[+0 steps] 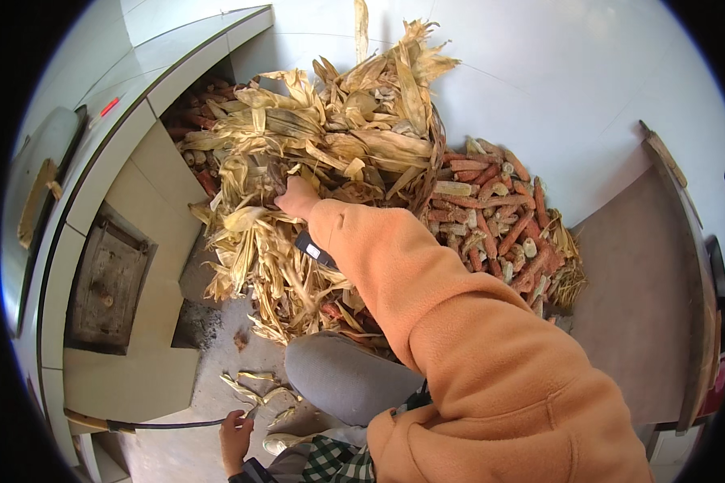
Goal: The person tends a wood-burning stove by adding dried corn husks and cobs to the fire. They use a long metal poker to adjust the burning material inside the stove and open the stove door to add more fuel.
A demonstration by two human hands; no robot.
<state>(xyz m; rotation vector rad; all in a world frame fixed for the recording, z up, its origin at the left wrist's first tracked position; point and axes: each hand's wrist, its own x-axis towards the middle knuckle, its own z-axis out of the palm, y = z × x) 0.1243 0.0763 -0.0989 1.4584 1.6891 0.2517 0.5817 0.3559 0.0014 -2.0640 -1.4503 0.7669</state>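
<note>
A large heap of dry corn husks fills the middle, some of it in what looks like a woven basket. My right hand, in an orange fleece sleeve, reaches into the left part of the heap. Its fingers are curled on the husks, with the tips partly hidden. Low in the picture, my left hand is raised with thumb and fingers close together. A small thin thing shows at its fingertips, too small to name. Loose husk strips lie on the floor beyond that hand.
Reddish corn cobs are piled right of the husks, and more cobs lie behind them at left. A tiled stove with a metal door stands at left. A wooden board rises at right. My bent knee is in front.
</note>
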